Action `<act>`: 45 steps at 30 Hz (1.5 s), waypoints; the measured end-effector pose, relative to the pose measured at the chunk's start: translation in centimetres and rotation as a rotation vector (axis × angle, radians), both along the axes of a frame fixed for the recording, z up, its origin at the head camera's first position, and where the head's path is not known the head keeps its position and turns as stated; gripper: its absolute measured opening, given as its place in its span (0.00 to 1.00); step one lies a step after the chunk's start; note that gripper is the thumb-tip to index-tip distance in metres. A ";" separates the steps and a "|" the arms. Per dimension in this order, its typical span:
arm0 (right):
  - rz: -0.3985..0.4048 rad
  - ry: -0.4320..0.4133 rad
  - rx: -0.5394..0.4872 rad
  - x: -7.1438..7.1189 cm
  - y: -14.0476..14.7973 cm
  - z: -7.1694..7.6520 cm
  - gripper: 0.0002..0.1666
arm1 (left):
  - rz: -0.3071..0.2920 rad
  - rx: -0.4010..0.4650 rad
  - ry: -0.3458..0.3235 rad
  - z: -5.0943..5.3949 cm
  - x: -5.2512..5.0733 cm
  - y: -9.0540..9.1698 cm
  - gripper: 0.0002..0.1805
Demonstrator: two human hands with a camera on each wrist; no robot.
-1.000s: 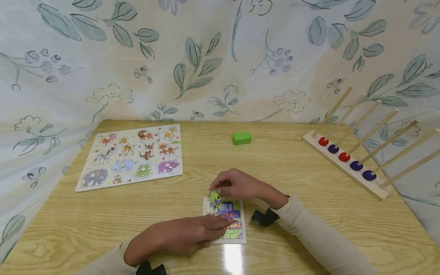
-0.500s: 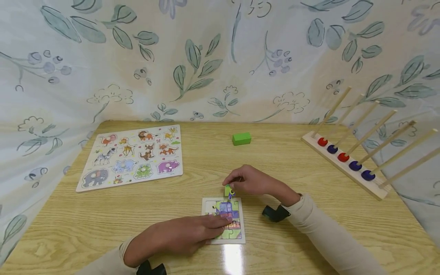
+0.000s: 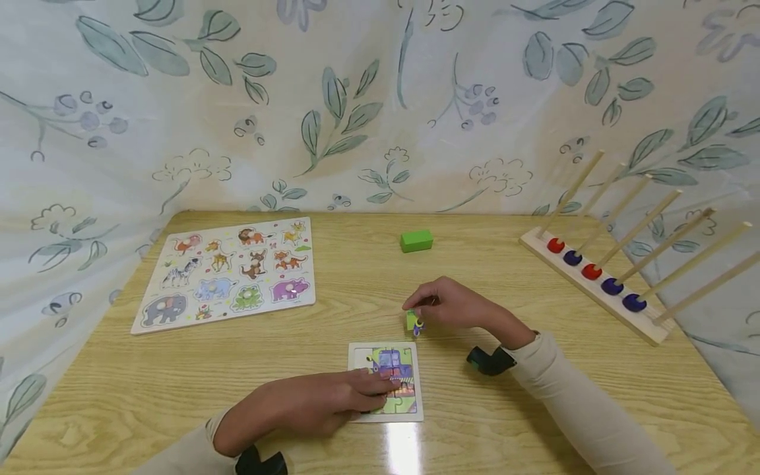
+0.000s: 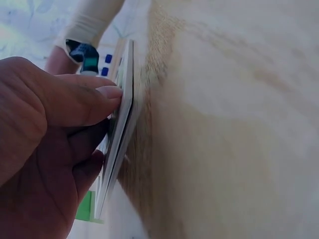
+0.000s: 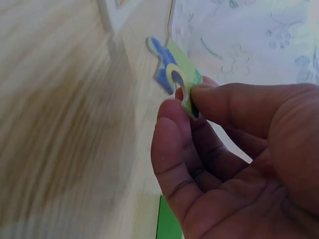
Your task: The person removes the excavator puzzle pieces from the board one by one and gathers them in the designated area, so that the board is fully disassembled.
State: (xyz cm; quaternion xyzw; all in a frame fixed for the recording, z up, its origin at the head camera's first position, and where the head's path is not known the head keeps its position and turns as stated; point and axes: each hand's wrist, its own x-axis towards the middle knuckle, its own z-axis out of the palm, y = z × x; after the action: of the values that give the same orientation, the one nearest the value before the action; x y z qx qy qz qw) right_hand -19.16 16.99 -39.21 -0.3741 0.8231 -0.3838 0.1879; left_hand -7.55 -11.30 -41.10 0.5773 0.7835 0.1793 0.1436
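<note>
Currently on wood-grain tbl (image 3: 475, 429), items as follows:

1. R hand (image 3: 451, 303): thumb & fingertips clamped on a small puzzle pc (image 3: 411, 321), approx. at its edge. Pc is green w/ blue & a yellow ring shape, knobbed outline; held tilted, apart from the tray, just beyond its far R corner.

2. L hand (image 3: 323, 399): fingers fairly straight, close together, laid across the tray from its L side; nothing pinched that can be seen. L-wrist view has a digit touching the tray edge.

3. Puzzle tray (image 3: 400, 417), sm., pale rim, flat on tbl in front of the person. Assembled pcs show a blue/purple vehicle on green; part hidden under L hand. Pale recess (image 3: 363, 357) visible at far L corner.

4. Animal board (image 3: 231, 272), lg., white, L side of tbl; incl. elephant, zebra, frog, giraffe, etc.

5. Green block (image 3: 416, 241), rect., far side, near ctr.

6. Peg rack (image 3: 584, 280), wood, R side, set at an angle: 7 rods, w/ rings red, blue, red, blue, blue (far to near).

7. Backdrop (image 3: 267, 112), pale fabric, leaf/berry print, behind tbl.
</note>
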 end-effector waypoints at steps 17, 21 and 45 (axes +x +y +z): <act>-0.103 0.004 0.080 -2.9 2.8 -0.9 0.10 | -0.020 0.000 -0.089 0.0 -0.3 -0.2 0.27; -0.135 0.009 0.098 -3.1 3.0 -1.0 0.10 | -0.051 0.008 -0.096 0.0 -0.4 -0.1 0.27; -0.195 -0.012 0.158 -5.4 3.4 -0.7 0.09 | -0.056 -0.029 -0.121 -0.1 -0.5 0.1 0.28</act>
State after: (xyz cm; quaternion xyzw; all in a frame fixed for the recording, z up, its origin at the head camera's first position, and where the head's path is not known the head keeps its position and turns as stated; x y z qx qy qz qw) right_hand -24.56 20.43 -39.90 -0.2739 0.8821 -0.3366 0.1835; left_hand -8.07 -11.17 -41.23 0.5849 0.7596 0.1983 0.2041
